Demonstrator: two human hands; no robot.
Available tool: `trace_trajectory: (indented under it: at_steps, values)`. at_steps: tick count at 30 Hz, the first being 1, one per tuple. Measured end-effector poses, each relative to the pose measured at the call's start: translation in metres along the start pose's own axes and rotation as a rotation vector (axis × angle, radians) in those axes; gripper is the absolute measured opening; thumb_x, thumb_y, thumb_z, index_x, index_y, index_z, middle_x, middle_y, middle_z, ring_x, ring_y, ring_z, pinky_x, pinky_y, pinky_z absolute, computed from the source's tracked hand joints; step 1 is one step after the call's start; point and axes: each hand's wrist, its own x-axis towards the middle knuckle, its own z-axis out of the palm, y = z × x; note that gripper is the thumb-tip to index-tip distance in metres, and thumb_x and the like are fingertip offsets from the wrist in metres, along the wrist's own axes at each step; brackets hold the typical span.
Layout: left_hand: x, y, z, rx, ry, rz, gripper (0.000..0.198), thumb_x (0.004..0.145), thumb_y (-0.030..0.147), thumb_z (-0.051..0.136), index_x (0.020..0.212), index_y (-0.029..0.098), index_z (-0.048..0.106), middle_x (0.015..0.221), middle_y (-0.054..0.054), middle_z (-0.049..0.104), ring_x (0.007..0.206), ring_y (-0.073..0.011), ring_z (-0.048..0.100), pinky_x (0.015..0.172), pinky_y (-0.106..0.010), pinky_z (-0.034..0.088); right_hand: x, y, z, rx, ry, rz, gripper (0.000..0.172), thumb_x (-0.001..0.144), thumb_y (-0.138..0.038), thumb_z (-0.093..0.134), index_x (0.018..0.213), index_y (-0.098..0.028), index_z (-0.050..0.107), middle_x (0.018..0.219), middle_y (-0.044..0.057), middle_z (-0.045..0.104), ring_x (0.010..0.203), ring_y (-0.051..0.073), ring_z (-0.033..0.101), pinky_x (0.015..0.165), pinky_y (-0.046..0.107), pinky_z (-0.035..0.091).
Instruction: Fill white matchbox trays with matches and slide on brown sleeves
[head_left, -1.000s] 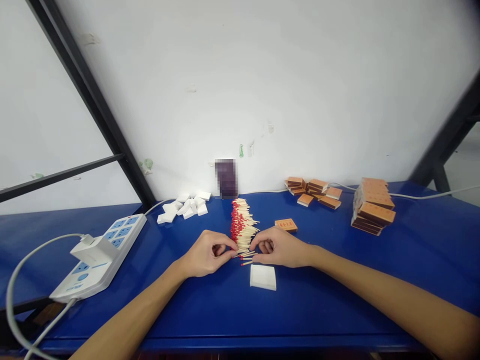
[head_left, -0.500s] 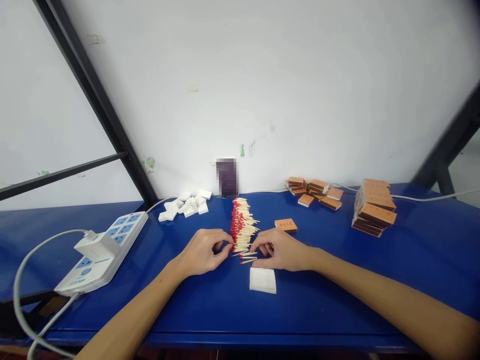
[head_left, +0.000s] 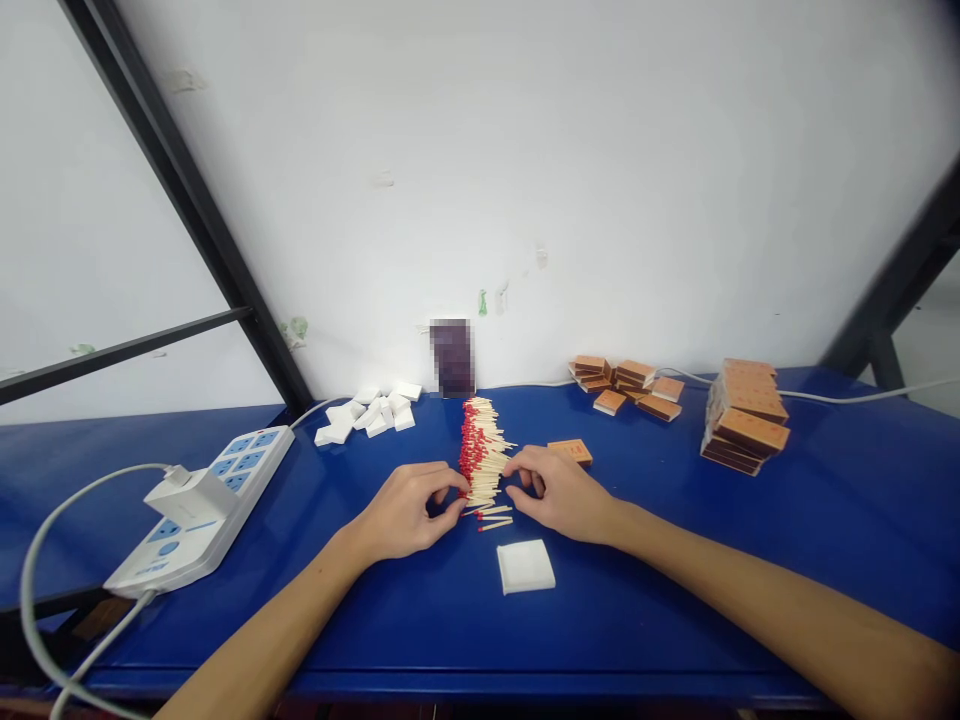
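Note:
A long pile of matches (head_left: pixel 491 455) lies on the blue table, red heads to the left and pale sticks to the right. At the heads near the pile's front end is my left hand (head_left: pixel 411 508), its thumb and fingertips pinched close together on matches. My right hand (head_left: pixel 561 490) faces it from the stick side, thumb and curled fingers apart, with nothing clearly held. In front of them sits a white matchbox tray (head_left: pixel 526 567). An orange matchbox (head_left: pixel 571 451) is partly hidden behind my right hand.
White trays (head_left: pixel 379 412) lie heaped at the back left. Orange matchboxes (head_left: pixel 630 378) are piled at the back, with a wrapped stack of matchboxes (head_left: pixel 750 415) farther right. A power strip (head_left: pixel 202 510) with cables occupies the left. A blurred dark rectangle (head_left: pixel 452 358) leans on the wall.
My right hand has lifted back from the loose front matches and the white tray, moving slightly away toward the pile's side. My left hand stays nearly in place at the match heads.

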Motion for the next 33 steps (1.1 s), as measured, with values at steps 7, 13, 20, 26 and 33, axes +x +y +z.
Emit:
trace_trajectory:
  at_steps: [7, 13, 20, 26, 33]
  values:
    - [0.001, 0.002, -0.001, 0.007, -0.047, -0.024, 0.015, 0.088, 0.022, 0.058, 0.101, 0.018, 0.066, 0.074, 0.001, 0.056, 0.064, -0.0115, 0.050, 0.060, -0.022, 0.040, -0.004, -0.004, -0.002, 0.002, -0.144, -0.141, 0.013, 0.086, -0.022, 0.061, 0.093, -0.017, 0.070, 0.076, 0.001, 0.060, 0.063, 0.011, 0.051, 0.060, 0.024, 0.038]
    - [0.001, 0.004, -0.002, -0.017, -0.071, -0.020, 0.011, 0.087, 0.023, 0.059, 0.093, 0.018, 0.067, 0.073, 0.001, 0.056, 0.062, -0.0108, 0.050, 0.059, -0.022, 0.039, -0.004, -0.005, -0.004, -0.011, -0.194, -0.135, 0.017, 0.088, -0.034, 0.066, 0.092, -0.019, 0.073, 0.079, 0.001, 0.061, 0.065, 0.011, 0.052, 0.061, 0.024, 0.038]
    - [0.001, 0.005, -0.001, -0.019, -0.087, -0.016, 0.009, 0.085, 0.024, 0.062, 0.091, 0.019, 0.067, 0.071, 0.001, 0.056, 0.061, -0.0110, 0.050, 0.058, -0.022, 0.039, -0.003, -0.003, -0.005, 0.008, -0.216, -0.130, 0.020, 0.085, -0.037, 0.070, 0.091, -0.018, 0.074, 0.079, 0.001, 0.061, 0.064, 0.011, 0.051, 0.060, 0.024, 0.039]
    - [0.001, 0.004, 0.001, -0.018, -0.093, 0.004, 0.008, 0.085, 0.021, 0.061, 0.088, 0.019, 0.068, 0.069, 0.001, 0.056, 0.059, -0.0109, 0.049, 0.058, -0.023, 0.038, -0.003, -0.005, -0.007, 0.048, -0.238, -0.128, 0.016, 0.084, -0.033, 0.070, 0.088, -0.018, 0.074, 0.076, 0.001, 0.061, 0.064, 0.011, 0.052, 0.059, 0.023, 0.039]
    - [0.001, 0.005, 0.001, -0.038, -0.087, -0.003, 0.009, 0.087, 0.023, 0.059, 0.089, 0.018, 0.067, 0.066, 0.002, 0.053, 0.057, -0.0100, 0.047, 0.056, -0.022, 0.037, -0.003, -0.008, -0.011, 0.116, -0.263, -0.102, 0.016, 0.084, -0.033, 0.070, 0.086, -0.018, 0.075, 0.071, 0.000, 0.059, 0.062, 0.010, 0.051, 0.058, 0.022, 0.038]
